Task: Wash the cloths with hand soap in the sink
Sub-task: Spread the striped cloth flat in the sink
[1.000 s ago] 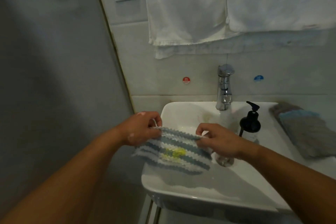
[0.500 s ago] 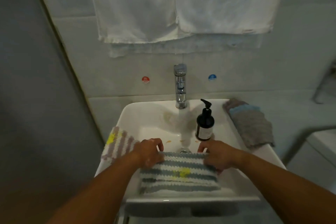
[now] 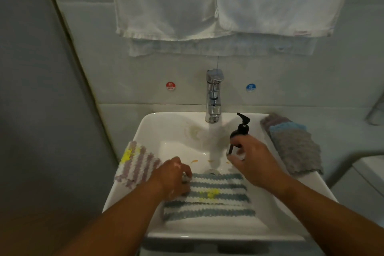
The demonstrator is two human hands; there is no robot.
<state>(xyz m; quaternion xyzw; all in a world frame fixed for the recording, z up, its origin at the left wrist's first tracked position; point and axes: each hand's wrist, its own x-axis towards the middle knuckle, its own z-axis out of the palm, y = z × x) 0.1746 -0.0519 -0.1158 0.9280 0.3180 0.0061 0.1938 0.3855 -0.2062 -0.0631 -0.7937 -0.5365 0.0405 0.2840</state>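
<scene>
The white sink [image 3: 170, 118] carries everything, its rim serving as the bench for two waiting cloths. In the basin lies the blue-striped cloth [image 3: 209, 199], spread flat near the front wall just before the drain, and it reads as thick, nubbly knit: soft, limp, and likely to grow heavy and saggy once soaked, so it is best taken by an edge or bunched in the fist rather than lifted from the middle. The grey cloth [image 3: 295, 147] rests on the right rim and the purple-striped cloth [image 3: 137, 162] drapes over the left rim, both equally floppy and probably light while dry. The left hand [image 3: 174, 176] sits on the blue-striped cloth's left edge, fingers curled down into the pile and seemingly pinning or pinching it. The right hand [image 3: 251, 158] is wrapped around the lower body of the soap bottle [image 3: 242, 129], which stands at the basin's right beside the faucet [image 3: 214, 97]; the bottle looks rigid and smooth, apt to slip in wet fingers, so gripping the body and pressing the pump head seems sensible. A yellow stain [image 3: 211, 193] marks the cloth's centre, the likely spot for soap.
</scene>
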